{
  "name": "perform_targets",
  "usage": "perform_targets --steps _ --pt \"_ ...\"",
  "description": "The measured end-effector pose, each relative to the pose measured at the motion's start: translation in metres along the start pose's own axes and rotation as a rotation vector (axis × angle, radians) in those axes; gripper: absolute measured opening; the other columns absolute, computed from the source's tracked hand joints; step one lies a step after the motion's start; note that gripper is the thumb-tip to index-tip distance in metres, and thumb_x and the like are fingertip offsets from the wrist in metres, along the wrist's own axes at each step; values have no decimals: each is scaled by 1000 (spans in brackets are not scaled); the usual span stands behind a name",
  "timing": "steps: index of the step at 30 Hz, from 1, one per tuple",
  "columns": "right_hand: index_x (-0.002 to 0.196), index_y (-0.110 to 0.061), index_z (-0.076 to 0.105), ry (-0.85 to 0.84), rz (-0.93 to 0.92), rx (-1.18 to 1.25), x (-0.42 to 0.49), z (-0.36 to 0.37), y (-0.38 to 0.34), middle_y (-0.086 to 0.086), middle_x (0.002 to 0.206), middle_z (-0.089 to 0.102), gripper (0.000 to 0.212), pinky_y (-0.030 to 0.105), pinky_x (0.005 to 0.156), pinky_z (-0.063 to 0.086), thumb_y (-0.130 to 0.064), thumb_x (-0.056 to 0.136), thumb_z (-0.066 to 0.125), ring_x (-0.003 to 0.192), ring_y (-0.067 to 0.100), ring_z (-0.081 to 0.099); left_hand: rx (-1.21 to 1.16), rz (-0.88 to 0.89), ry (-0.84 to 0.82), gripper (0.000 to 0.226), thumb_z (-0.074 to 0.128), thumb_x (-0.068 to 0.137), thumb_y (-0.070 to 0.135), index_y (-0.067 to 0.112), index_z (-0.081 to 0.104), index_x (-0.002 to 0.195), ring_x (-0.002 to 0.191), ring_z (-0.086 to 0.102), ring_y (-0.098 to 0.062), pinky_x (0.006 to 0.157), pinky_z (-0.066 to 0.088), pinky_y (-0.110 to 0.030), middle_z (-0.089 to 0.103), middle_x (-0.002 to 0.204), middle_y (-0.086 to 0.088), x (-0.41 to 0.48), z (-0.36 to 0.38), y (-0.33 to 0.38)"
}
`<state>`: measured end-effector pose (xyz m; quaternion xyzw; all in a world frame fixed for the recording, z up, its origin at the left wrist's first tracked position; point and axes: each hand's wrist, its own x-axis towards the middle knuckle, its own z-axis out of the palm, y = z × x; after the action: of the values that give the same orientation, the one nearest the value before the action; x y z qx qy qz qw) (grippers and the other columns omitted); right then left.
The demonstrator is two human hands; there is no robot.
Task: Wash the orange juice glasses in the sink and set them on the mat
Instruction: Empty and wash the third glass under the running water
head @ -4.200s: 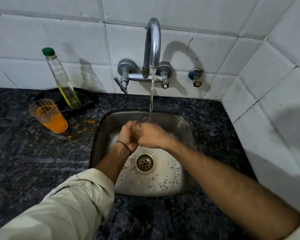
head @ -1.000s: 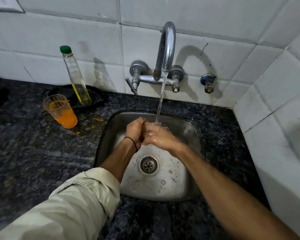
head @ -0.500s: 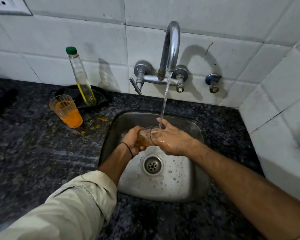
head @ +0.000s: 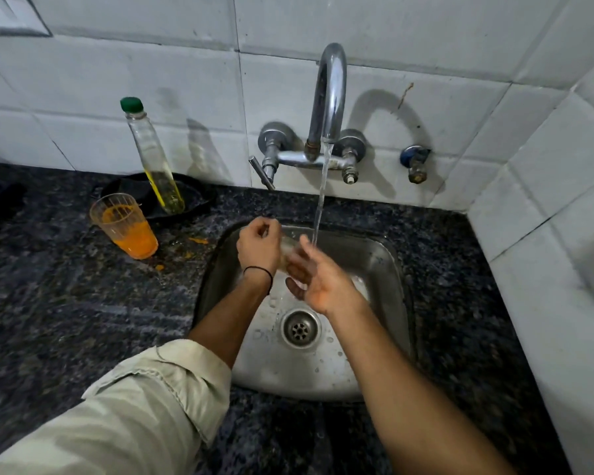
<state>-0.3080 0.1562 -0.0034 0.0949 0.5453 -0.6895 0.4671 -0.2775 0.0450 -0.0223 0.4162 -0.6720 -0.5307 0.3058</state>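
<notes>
Over the steel sink (head: pixel 388 265) my left hand (head: pixel 258 246) grips a clear glass (head: pixel 288 250), mostly hidden by both hands. My right hand (head: pixel 318 279) is beside it with fingers spread, its fingertips at the glass, under the running water from the tap (head: pixel 330 97). A second glass (head: pixel 126 231) with orange juice in its bottom stands on the dark counter left of the sink. No mat can be made out for sure.
A bottle (head: pixel 155 159) with a green cap and yellow liquid stands in a black dish (head: pixel 192 197) behind the juice glass. Orange spills (head: pixel 199 240) lie on the counter. White tiled walls close the back and right side.
My right hand has let go of the glass and spread its fingers; my left hand has lifted the glass slightly toward the left rim of the sink.
</notes>
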Motion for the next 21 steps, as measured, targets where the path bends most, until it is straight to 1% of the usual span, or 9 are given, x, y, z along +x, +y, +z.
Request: perform_targets --steps 2,5,8,10,13,15,18,20,21 --pt "85 -20 67 33 84 163 9 -10 8 -2 76 71 34 36 77 50 -53 93 61 89 16 67 234 242 18 23 60 92 27 11 65 76 72 54 -17 64 39 -30 60 77 -3 -4 -3 8" --pt "91 -18 71 17 164 247 18 -16 17 2 89 75 46 42 85 52 -61 93 55 105 20 67 320 532 -48 16 60 93 26 14 67 84 75 56 -15 65 42 -26 59 87 0 -13 -6 10" --pt "102 -16 76 -44 195 209 19 -13 17 8 111 76 44 47 91 54 -56 86 66 109 23 68 306 638 -161 14 60 91 26 16 69 90 83 60 -16 71 47 -29 62 92 2 -17 -12 2" --pt "111 -16 74 -51 189 149 18 -9 12 10 112 75 44 45 84 57 -50 83 71 102 24 70 220 594 -214 13 59 90 24 16 69 93 87 60 -13 76 47 -26 65 94 4 -19 -15 -7" --pt "91 -15 69 -12 155 -10 21 -7 6 3 67 71 31 33 65 54 -43 97 59 64 17 62 10 219 -231 12 56 93 19 17 67 94 85 62 -10 77 48 -29 67 96 1 -26 -19 -19" --pt "83 -13 64 18 18 -278 21 -4 2 -1 50 61 31 28 57 46 -37 99 56 47 15 52 -178 -279 -306 18 51 94 28 19 66 97 77 61 -14 70 49 -32 67 97 -3 -25 -20 -22" --pt "79 -5 67 -58 -342 -761 10 -3 -10 12 61 69 29 32 64 51 -27 97 63 57 21 66 -565 -937 -574 41 53 85 48 18 68 108 85 62 -22 82 50 -36 67 101 -9 -21 -22 -35" --pt "79 -9 69 -227 -454 -1052 1 -4 -22 10 75 71 26 33 71 52 -28 96 65 70 18 68 -699 -1095 -609 46 59 83 51 17 68 113 97 60 -23 102 43 -34 64 109 -8 -19 -23 -45" --pt "80 -12 71 -295 -477 -1219 -2 -4 -27 6 80 71 24 35 77 52 -29 96 64 74 15 67 -698 -1125 -621 44 60 83 49 15 68 110 96 59 -23 102 45 -32 62 108 -7 -19 -23 -49"
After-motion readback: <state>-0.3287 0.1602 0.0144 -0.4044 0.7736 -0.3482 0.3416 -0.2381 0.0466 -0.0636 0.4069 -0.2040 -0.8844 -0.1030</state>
